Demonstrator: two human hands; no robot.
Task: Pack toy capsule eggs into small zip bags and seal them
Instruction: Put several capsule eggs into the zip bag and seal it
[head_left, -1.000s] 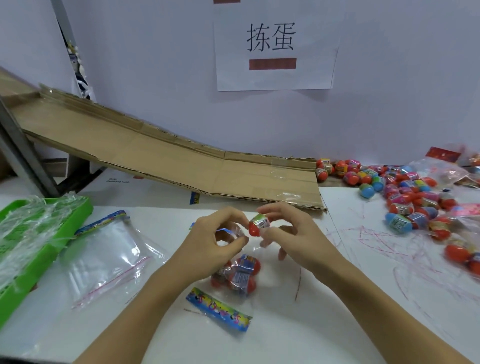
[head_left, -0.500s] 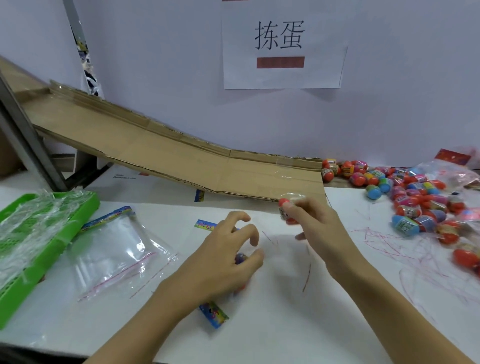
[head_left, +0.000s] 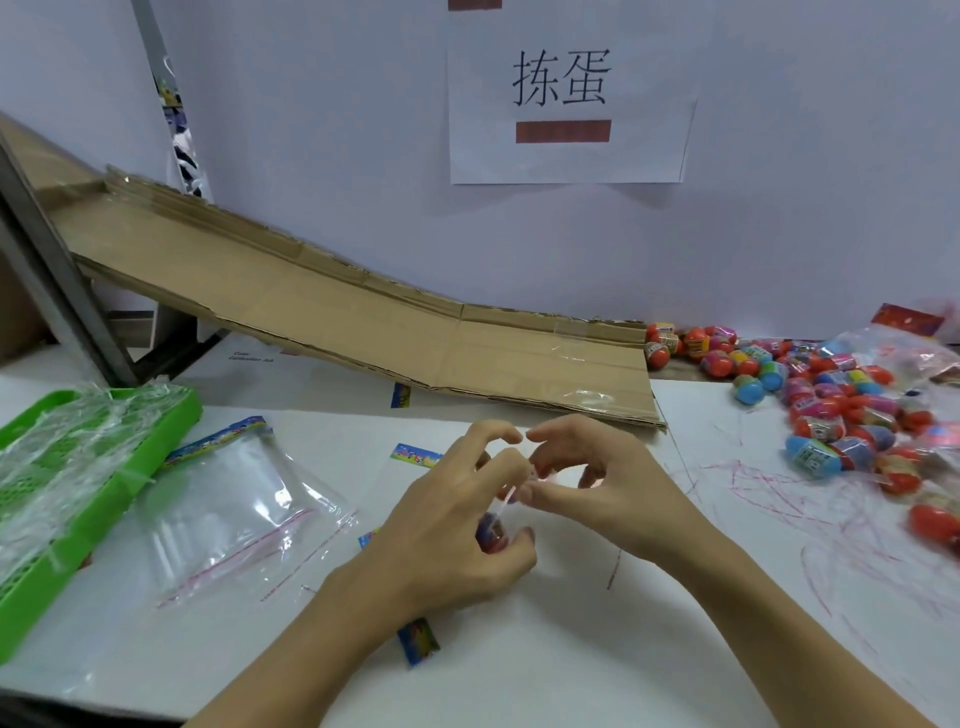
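Right of hands (head_left: 519, 488) pinching zip bag (head_left: 496, 519): egg pile (head_left: 841, 415); left, spare bags (head_left: 228, 514).

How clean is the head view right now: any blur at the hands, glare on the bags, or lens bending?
Head view: the left hand and right hand are soft with motion blur at the fingertips; the empty zip bags show pale glare streaks, as does the film over the green tray; wide-angle bending curves the cardboard ramp; light is even, shadows faint.
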